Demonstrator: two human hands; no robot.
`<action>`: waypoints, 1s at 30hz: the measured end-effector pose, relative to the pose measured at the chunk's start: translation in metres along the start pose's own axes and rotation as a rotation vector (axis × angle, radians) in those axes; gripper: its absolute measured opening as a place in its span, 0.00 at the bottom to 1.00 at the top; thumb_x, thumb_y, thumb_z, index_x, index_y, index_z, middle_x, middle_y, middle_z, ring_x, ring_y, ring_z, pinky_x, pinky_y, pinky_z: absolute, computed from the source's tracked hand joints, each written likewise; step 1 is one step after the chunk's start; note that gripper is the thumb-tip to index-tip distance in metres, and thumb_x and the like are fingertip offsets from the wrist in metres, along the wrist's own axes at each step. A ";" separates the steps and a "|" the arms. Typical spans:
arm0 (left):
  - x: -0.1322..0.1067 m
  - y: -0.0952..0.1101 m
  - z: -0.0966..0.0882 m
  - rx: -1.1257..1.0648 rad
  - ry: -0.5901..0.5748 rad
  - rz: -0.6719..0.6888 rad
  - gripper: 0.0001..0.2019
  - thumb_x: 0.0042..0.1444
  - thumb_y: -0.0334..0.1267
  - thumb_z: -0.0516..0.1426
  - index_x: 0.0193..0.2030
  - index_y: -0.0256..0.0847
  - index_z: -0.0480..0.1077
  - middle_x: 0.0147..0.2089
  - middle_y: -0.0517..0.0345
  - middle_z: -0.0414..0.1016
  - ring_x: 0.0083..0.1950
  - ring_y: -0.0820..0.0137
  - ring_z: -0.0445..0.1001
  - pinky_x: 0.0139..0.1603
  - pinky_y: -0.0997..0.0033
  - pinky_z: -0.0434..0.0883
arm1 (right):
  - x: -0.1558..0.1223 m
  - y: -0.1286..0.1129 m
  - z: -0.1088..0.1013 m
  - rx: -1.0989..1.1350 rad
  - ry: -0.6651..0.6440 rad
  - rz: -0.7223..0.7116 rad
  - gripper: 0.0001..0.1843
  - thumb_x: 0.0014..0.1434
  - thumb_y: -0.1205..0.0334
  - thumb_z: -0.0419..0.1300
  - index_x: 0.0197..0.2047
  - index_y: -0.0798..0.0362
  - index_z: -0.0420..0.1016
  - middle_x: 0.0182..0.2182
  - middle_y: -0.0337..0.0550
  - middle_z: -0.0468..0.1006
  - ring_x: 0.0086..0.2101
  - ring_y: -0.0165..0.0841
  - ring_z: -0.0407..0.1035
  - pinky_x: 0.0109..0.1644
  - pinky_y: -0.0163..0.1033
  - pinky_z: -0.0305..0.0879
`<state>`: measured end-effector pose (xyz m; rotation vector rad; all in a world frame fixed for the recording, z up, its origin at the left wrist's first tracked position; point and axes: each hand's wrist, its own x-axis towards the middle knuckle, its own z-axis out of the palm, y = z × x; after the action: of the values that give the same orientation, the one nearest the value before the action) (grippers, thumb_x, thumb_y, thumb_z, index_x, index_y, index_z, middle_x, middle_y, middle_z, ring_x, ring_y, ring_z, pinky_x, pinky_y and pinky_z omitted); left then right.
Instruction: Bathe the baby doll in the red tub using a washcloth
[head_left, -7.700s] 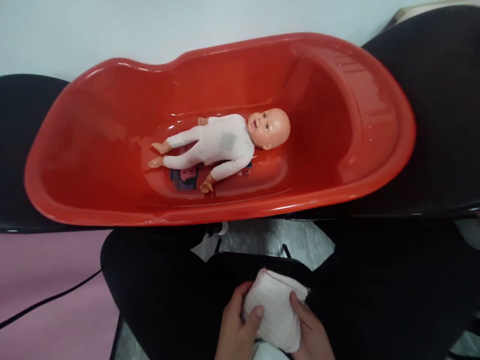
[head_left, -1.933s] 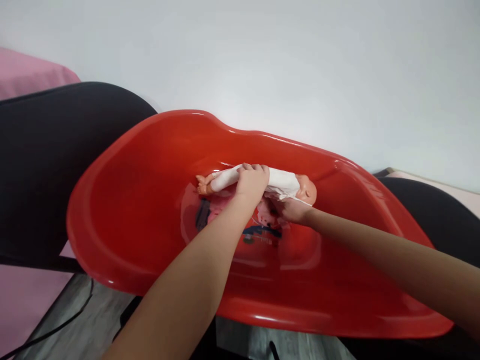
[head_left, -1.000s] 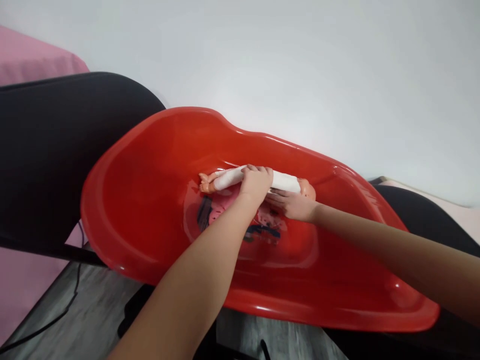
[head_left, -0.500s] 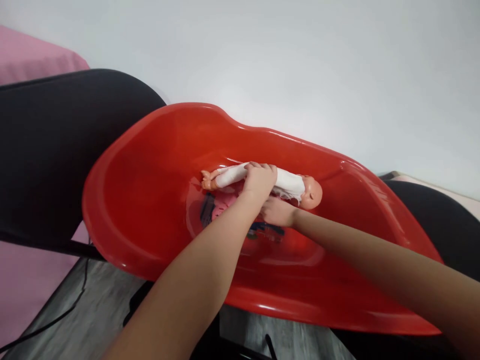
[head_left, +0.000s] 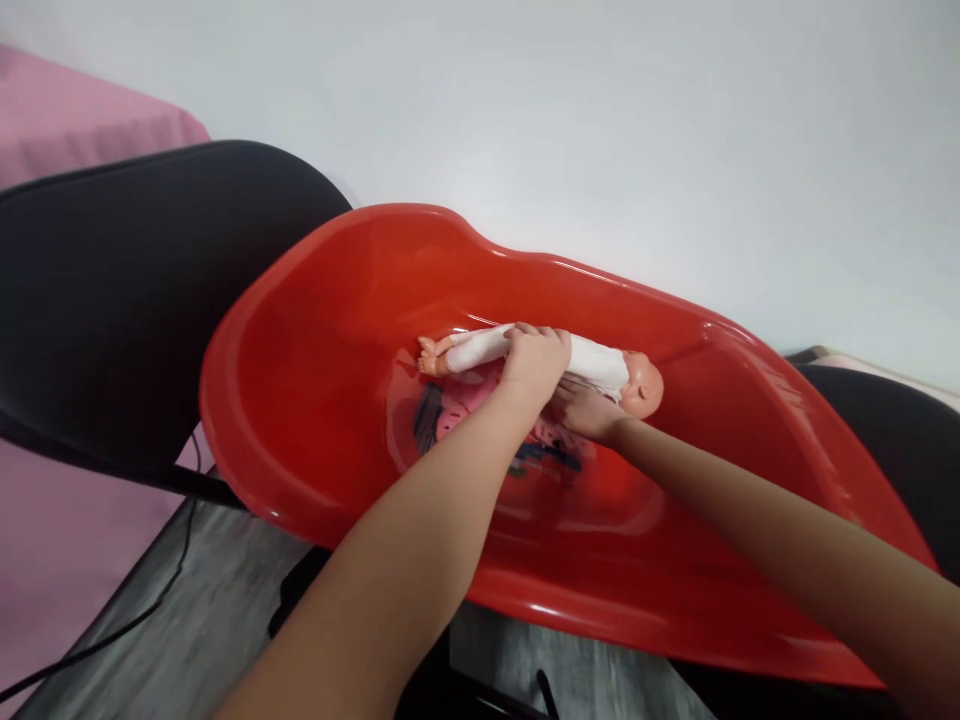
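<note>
Rolled sideways since earlier, the doll [head_left: 598, 362] lies clasped under your left hand [head_left: 538, 358]. Your right hand [head_left: 589, 409], grip unclear, is at its front.

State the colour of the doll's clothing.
White; the doll's clothing shows best in the head view.

hands [head_left: 537, 364]: bare | forearms [head_left: 409, 540]: bare, smooth, tapering | wrists [head_left: 619, 434]: bare, slim | fingers [head_left: 559, 337]: slender, partly hidden
</note>
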<state>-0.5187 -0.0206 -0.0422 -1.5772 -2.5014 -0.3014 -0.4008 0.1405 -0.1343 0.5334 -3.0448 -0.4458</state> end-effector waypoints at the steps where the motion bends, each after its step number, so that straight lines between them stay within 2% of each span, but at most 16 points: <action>1: 0.000 0.000 0.000 0.001 -0.001 0.007 0.21 0.68 0.23 0.43 0.60 0.29 0.70 0.56 0.33 0.76 0.56 0.46 0.77 0.50 0.49 0.73 | -0.015 0.003 0.001 -0.052 -0.009 -0.013 0.23 0.66 0.73 0.48 0.60 0.64 0.73 0.57 0.58 0.77 0.61 0.45 0.69 0.67 0.54 0.67; 6: -0.002 0.003 0.002 0.000 -0.009 0.012 0.19 0.69 0.25 0.45 0.61 0.28 0.69 0.56 0.32 0.76 0.57 0.45 0.76 0.49 0.50 0.72 | -0.092 0.013 -0.009 -0.208 -0.040 -0.121 0.26 0.61 0.82 0.48 0.60 0.68 0.74 0.60 0.61 0.74 0.65 0.44 0.64 0.69 0.51 0.64; 9: -0.003 0.003 0.003 0.012 -0.013 0.009 0.18 0.68 0.26 0.47 0.61 0.29 0.69 0.54 0.33 0.76 0.56 0.46 0.76 0.49 0.52 0.72 | -0.110 0.002 -0.028 -0.230 -0.027 -0.131 0.24 0.63 0.81 0.49 0.58 0.69 0.75 0.62 0.62 0.72 0.65 0.45 0.63 0.69 0.53 0.63; 12: -0.004 0.002 0.005 0.027 -0.007 0.022 0.17 0.67 0.27 0.52 0.61 0.29 0.68 0.53 0.35 0.76 0.55 0.47 0.76 0.49 0.53 0.71 | -0.094 -0.025 -0.043 -0.183 0.011 -0.153 0.23 0.66 0.77 0.50 0.61 0.68 0.73 0.65 0.61 0.69 0.67 0.45 0.60 0.71 0.52 0.61; 16: -0.005 0.002 0.008 0.041 -0.018 0.025 0.17 0.65 0.28 0.53 0.60 0.29 0.67 0.52 0.36 0.75 0.55 0.46 0.75 0.47 0.54 0.70 | -0.039 -0.055 -0.045 -0.104 0.048 -0.217 0.24 0.68 0.74 0.50 0.65 0.64 0.70 0.67 0.55 0.67 0.69 0.41 0.56 0.75 0.52 0.53; 19: -0.007 0.003 0.008 0.059 -0.022 0.026 0.17 0.67 0.26 0.48 0.60 0.30 0.68 0.52 0.37 0.75 0.55 0.47 0.75 0.46 0.54 0.71 | -0.003 -0.054 -0.038 -0.085 0.063 -0.216 0.24 0.68 0.73 0.51 0.65 0.63 0.70 0.63 0.56 0.72 0.66 0.42 0.62 0.74 0.54 0.54; 22: -0.009 0.004 0.007 0.068 -0.048 0.035 0.18 0.68 0.26 0.47 0.60 0.31 0.68 0.54 0.38 0.74 0.55 0.49 0.74 0.46 0.55 0.72 | 0.005 -0.037 -0.034 -0.049 0.029 -0.179 0.24 0.68 0.71 0.52 0.65 0.60 0.70 0.62 0.55 0.74 0.65 0.42 0.63 0.73 0.53 0.55; 25: -0.010 0.006 0.004 0.062 -0.085 0.041 0.18 0.68 0.27 0.48 0.62 0.32 0.67 0.55 0.38 0.73 0.55 0.51 0.74 0.48 0.55 0.72 | -0.020 -0.019 -0.034 -0.032 0.012 -0.168 0.27 0.67 0.74 0.51 0.68 0.63 0.67 0.66 0.56 0.68 0.68 0.41 0.58 0.74 0.51 0.54; 27: -0.011 0.008 0.004 0.051 -0.110 0.034 0.19 0.69 0.26 0.46 0.63 0.32 0.67 0.57 0.38 0.73 0.56 0.51 0.73 0.49 0.54 0.72 | -0.051 -0.012 -0.034 -0.021 0.011 -0.152 0.28 0.66 0.77 0.49 0.69 0.64 0.65 0.68 0.56 0.64 0.69 0.40 0.55 0.74 0.49 0.54; 30: -0.013 0.013 0.008 0.047 -0.136 0.034 0.20 0.69 0.27 0.44 0.63 0.31 0.67 0.61 0.34 0.69 0.59 0.50 0.71 0.52 0.51 0.70 | -0.102 -0.005 -0.034 0.041 -0.017 -0.087 0.29 0.67 0.77 0.47 0.69 0.59 0.65 0.67 0.53 0.66 0.68 0.40 0.59 0.72 0.51 0.58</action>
<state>-0.5015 -0.0243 -0.0519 -1.6728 -2.5569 -0.1337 -0.3006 0.1604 -0.0997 0.6692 -3.0627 -0.3927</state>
